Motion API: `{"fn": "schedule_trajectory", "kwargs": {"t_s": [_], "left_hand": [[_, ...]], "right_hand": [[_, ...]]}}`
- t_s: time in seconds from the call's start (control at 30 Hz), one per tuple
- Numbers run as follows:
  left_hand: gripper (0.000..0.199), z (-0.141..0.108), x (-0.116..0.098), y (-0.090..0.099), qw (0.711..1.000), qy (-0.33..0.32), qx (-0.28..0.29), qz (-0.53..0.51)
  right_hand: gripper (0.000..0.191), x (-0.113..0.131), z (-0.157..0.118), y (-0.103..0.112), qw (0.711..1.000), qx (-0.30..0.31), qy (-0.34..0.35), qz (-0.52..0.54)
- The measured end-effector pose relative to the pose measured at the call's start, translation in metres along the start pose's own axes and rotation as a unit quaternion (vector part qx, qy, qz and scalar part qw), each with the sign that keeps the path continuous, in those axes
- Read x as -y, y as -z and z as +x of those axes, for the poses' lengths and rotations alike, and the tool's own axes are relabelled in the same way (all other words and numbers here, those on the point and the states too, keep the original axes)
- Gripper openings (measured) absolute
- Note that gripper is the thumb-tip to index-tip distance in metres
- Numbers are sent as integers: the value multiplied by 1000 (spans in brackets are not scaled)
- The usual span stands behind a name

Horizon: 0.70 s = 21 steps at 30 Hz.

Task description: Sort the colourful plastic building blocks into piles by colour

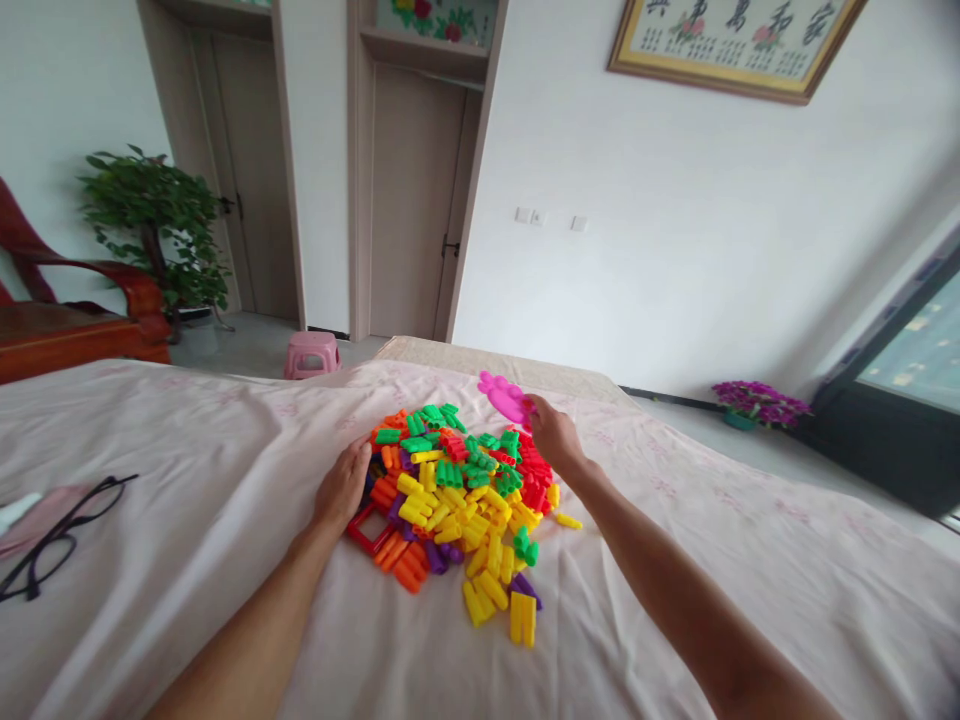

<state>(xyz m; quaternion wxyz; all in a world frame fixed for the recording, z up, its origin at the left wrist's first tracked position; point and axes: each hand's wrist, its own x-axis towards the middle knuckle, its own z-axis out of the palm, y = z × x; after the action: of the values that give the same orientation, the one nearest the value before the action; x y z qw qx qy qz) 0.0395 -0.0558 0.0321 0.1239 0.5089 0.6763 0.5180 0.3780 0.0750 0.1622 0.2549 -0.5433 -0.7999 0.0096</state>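
Toy blocks (469,500) lie in a loose heap on a pale, creased cloth (600,620) with a faint flower pattern, between the person's two forearms. Green pieces gather mostly at the far side, red ones at the right, orange ones along the left, and yellow ones spread through the middle and toward the near edge, with purple ones among them. A red square frame (369,528) lies at the near left of the heap, touching orange blocks.

The right hand (553,432) is closed on a bright pink piece (504,396) with a scalloped edge, gripping its right end near the far right side of the heap. The left hand (345,483) is open, its fingers extended and close together, resting at the heap's left edge.

Well to the left, black-framed glasses (64,540) lie on the cloth. Beyond it are a pink stool (312,355), a leafy potted plant (154,225) and a reddish wooden chair (82,300); purple flowers (759,402) stand at the right, near a dark-framed door (892,400).
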Motion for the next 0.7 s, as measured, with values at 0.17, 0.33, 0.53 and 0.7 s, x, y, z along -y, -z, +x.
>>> {"fn": "schedule_trajectory", "kwargs": {"t_s": [0.17, 0.33, 0.53, 0.7], "left_hand": [[55, 2, 2, -1, 1000, 4, -2, 13], [53, 3, 4, -2, 1000, 14, 4, 20], [53, 3, 2, -1, 1000, 19, 12, 12], [54, 0, -3, 1, 1000, 17, 10, 1]], "right_hand": [[44, -99, -12, -2, 978, 21, -182, -96], [39, -125, -25, -20, 978, 46, -184, -90], [36, -75, -29, -45, 993, 48, -104, -26], [34, -32, -36, -66, 995, 47, -65, 58]]}}
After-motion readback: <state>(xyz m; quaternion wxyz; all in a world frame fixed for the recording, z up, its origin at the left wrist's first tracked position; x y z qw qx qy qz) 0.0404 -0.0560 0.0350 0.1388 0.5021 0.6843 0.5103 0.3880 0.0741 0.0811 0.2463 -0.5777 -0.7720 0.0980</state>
